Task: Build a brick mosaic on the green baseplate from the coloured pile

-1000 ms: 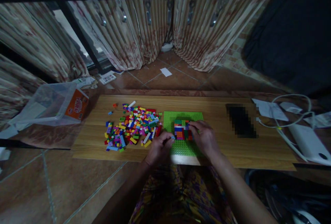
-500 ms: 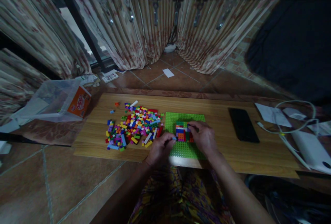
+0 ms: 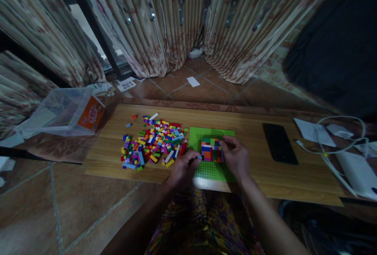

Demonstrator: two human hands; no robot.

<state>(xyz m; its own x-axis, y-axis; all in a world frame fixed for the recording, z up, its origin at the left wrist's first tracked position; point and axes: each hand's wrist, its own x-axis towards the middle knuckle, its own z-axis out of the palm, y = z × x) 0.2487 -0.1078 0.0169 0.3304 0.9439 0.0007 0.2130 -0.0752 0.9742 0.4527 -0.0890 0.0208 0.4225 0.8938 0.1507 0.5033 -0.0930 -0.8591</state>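
Note:
My left hand [image 3: 183,169] is closed in a pinch on a small light blue toy brick [image 3: 199,157] at the left edge of the green baseplate [image 3: 213,172]. On the plate stands a flat block of joined bricks [image 3: 208,152] in red, orange, blue, white, green and other colours. My right hand [image 3: 238,160] is beside the block's right edge, its thumb and forefinger a little apart, and no brick shows between them. Its lower fingers are partly hidden. To the left of the plate lies a pile of loose bricks [image 3: 159,141] in many colours.
The wooden table [image 3: 250,180] carries a black phone [image 3: 279,144] on the right. Beyond it are papers [image 3: 313,131], a white cable [image 3: 332,164] and a white device [image 3: 357,174]. A clear plastic box [image 3: 67,109] with an orange label stands off the table's left end.
My right hand has drawn back a little to the right from the block's top, uncovering more bricks. The left hand keeps its pinch on the light blue brick. The view has shifted slightly.

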